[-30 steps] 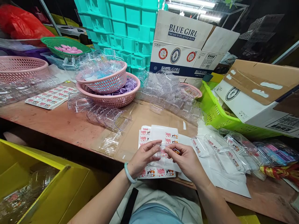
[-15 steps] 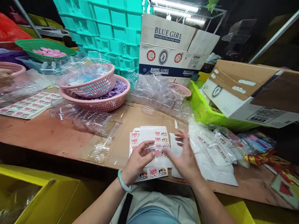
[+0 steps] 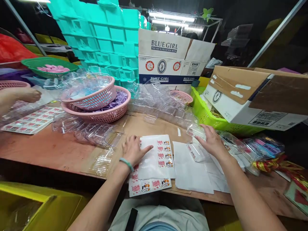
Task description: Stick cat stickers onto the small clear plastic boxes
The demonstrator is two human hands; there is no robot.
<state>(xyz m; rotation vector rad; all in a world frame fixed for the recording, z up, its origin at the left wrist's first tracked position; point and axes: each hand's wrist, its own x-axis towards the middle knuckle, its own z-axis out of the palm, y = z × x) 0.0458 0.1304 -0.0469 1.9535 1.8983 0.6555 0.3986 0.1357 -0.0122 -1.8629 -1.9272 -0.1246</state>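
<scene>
My left hand, a pale green bangle at its wrist, rests at the left edge of a sticker sheet with its thumb stretched out. This sheet is partly bare backing, with a column of pink-lettered cat stickers down its right side. More sticker sheets lie beneath it. Out to the right, my right hand has thumb and fingers around a clear plastic case. Another clear case with a sticker lies just below it, over white paper.
Nested pink baskets stand at the left, clear cases before them. A clear plastic heap lies behind. A lime basket and carton are at the right. Another person's hand is at far left.
My right hand has moved right, from the sticker sheet to the cases, with a clear case. My left hand has let go of that case and shifted left onto the sheet's edge.
</scene>
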